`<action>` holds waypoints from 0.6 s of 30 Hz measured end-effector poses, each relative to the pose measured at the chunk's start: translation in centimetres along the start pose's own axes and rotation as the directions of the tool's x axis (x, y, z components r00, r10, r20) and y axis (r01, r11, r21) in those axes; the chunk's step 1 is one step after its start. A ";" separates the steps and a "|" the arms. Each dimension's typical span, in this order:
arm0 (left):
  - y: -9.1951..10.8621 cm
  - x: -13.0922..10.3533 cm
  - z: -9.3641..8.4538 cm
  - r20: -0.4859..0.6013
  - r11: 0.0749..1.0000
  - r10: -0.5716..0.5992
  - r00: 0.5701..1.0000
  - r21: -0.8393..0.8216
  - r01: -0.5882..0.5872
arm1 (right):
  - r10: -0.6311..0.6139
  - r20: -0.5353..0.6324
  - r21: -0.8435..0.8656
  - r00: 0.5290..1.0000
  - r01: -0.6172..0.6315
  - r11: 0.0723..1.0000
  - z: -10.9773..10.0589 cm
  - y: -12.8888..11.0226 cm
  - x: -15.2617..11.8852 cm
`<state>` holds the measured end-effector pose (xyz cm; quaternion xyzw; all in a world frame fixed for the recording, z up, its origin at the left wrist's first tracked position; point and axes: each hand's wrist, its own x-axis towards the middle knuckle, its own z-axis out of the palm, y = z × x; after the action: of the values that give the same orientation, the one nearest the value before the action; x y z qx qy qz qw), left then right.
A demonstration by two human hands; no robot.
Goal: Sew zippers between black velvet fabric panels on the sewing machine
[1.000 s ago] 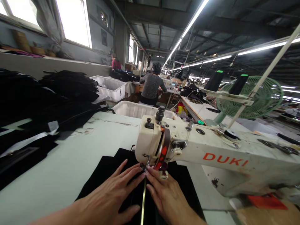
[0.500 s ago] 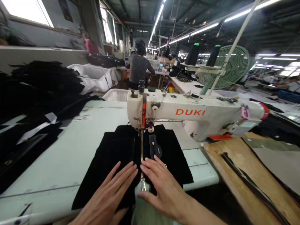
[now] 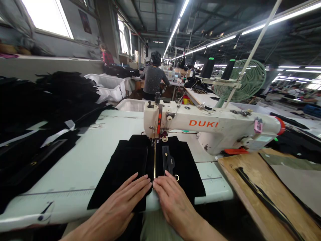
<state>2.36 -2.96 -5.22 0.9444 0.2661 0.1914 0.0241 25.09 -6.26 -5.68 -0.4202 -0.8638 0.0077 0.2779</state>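
A piece of black fabric (image 3: 130, 160) lies flat on the sewing table, its far edge under the needle area of a white sewing machine (image 3: 175, 117). Down its middle runs a gold-toothed zipper (image 3: 154, 160), in line with the presser foot. My left hand (image 3: 125, 197) rests on the fabric left of the zipper, fingers stretched out flat. From the right, my right hand (image 3: 173, 201) lies with extended fingers over the zipper's near end; its thumb is hidden. Just beyond it are a black patch with a small zipper (image 3: 166, 157) and a gold ring (image 3: 177, 177).
Black fabric pieces (image 3: 55, 97) are heaped on the left. A wooden board (image 3: 240, 190) at the right carries a loose zipper strip (image 3: 265, 197). Beyond the machine are a white bin (image 3: 110, 87), a seated person (image 3: 154, 78), thread cones (image 3: 207, 68) and a green fan (image 3: 250, 80).
My right hand has drawn slightly nearer, and the zipper's shiny near end is now covered. The fabric's near edge sits a little farther forward. The whole view has shifted slightly.
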 end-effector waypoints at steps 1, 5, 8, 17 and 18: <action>0.0 0.0 0.1 0.003 1.000 -0.001 1.000 0.002 0.001 | 0.055 -0.003 0.078 0.998 -0.054 0.995 -0.1 0.0 0.0; 0.2 0.2 -0.3 0.020 0.997 0.047 0.999 0.056 -0.048 | 0.306 0.045 0.292 0.951 -0.305 0.906 -0.1 0.0 0.0; 0.2 0.3 -0.7 0.027 0.995 0.076 0.997 0.064 -0.077 | 0.359 0.029 0.266 0.933 -0.353 0.897 0.3 0.0 0.4; 1.4 0.8 -1.0 0.192 0.997 -0.073 0.979 -0.001 0.074 | -0.125 -0.218 -0.037 0.968 0.120 0.992 2.5 1.2 -1.0; 1.8 0.9 -1.7 0.293 1.000 -0.028 0.956 -0.001 0.030 | -0.111 -0.294 -0.040 0.949 0.104 0.994 4.1 1.2 -0.6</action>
<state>3.34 -4.14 -3.08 0.9583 0.2730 0.0498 0.0688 24.23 -5.01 -9.69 -0.3723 -0.8342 -0.0805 0.3988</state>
